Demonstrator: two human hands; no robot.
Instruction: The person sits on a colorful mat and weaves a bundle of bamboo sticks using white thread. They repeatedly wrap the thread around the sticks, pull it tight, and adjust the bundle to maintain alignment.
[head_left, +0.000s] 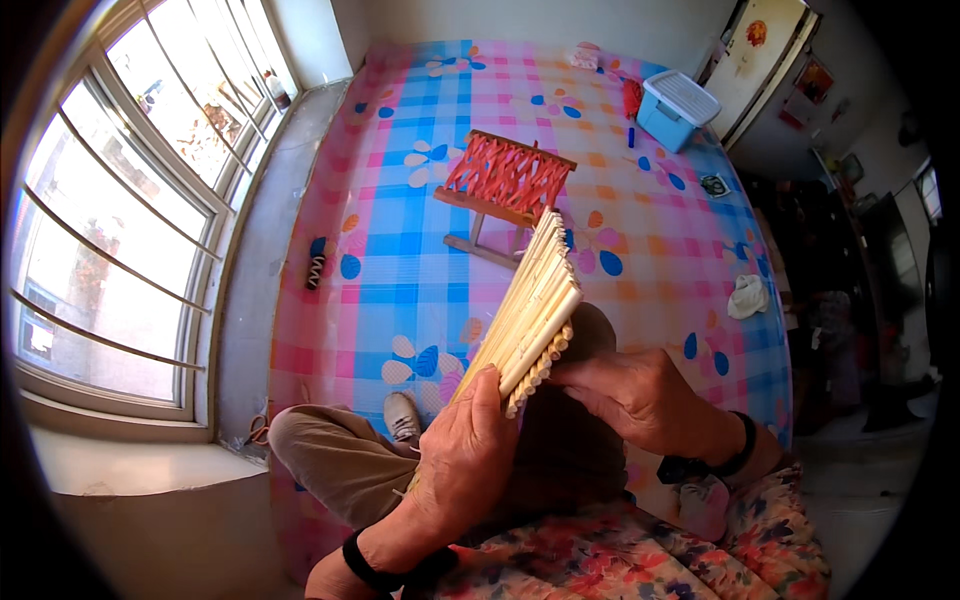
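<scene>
A flat panel of pale, straight stalks (530, 300) laid side by side stands tilted in front of me, its cut ends showing along the near right edge. A second layer of stalks shows under the first. My left hand (465, 455) is closed around the panel's near end, thumb on top. Just right of the cut ends, my right hand (645, 400) is closed, fingers curled and fingertips partly hidden behind the stalks. Whatever those fingers pinch is too small to make out.
Beyond the panel stands a folding stool with red woven straps (505, 170) on the checked floral sheet (420, 290). A lidded blue box (675, 110) sits at the far right, a white cloth (748, 297) nearer. Scissors (259, 430) lie left by the barred window (120, 220).
</scene>
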